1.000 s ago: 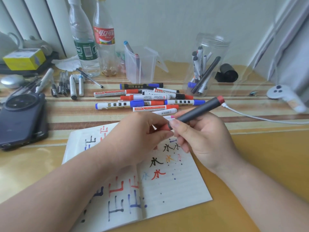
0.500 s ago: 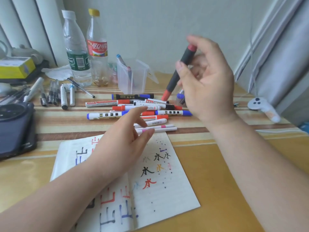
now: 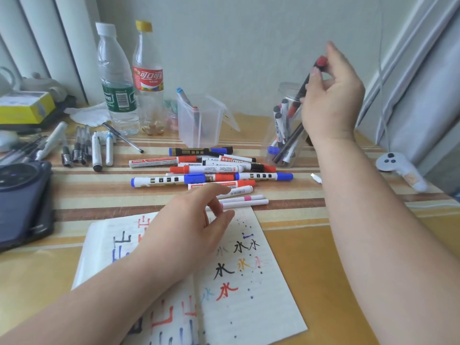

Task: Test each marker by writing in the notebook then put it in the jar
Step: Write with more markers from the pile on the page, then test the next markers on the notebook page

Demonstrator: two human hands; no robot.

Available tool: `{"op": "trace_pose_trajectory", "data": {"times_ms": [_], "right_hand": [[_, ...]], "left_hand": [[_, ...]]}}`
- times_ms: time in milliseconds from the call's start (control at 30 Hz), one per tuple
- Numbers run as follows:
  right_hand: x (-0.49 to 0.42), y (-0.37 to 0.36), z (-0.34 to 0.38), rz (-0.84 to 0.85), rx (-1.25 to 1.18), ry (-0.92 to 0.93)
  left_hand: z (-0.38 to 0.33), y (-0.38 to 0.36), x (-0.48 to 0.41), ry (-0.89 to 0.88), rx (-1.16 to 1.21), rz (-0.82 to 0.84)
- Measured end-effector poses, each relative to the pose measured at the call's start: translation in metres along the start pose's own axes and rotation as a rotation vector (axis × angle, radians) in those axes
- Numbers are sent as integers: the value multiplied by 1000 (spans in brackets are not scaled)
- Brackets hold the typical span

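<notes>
We pinch the dark marker (image 3: 304, 87) in our right hand (image 3: 331, 103), tip down at the mouth of the jar (image 3: 270, 145) so it can drop in, while our left hand (image 3: 191, 227), loose and holding nothing, hovers over the notebook (image 3: 249, 307) in front of the jar, ready for another marker.

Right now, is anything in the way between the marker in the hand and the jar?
Nothing visible does. The right hand holds the marker at the open mouth of the jar; only other markers stand inside.
</notes>
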State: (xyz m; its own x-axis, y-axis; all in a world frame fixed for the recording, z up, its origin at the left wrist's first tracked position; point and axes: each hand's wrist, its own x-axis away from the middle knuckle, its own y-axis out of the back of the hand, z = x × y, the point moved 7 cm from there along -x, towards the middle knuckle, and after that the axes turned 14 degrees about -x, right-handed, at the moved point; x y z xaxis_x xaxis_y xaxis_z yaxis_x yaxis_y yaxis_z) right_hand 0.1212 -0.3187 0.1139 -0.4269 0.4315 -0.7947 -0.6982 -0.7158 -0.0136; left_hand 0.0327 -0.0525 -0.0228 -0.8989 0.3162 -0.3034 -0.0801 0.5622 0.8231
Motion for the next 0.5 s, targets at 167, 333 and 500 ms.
{"op": "trace_pose_trajectory", "data": {"times_ms": [167, 333, 500], "right_hand": [[15, 3, 16, 67, 106, -45], [81, -26, 42, 599, 253, -170], [157, -30, 24, 1100, 451, -340]], "left_hand": [[-2, 3, 0, -2, 0, -16], [1, 9, 0, 14, -19, -42], [13, 20, -3, 113, -39, -98]]}}
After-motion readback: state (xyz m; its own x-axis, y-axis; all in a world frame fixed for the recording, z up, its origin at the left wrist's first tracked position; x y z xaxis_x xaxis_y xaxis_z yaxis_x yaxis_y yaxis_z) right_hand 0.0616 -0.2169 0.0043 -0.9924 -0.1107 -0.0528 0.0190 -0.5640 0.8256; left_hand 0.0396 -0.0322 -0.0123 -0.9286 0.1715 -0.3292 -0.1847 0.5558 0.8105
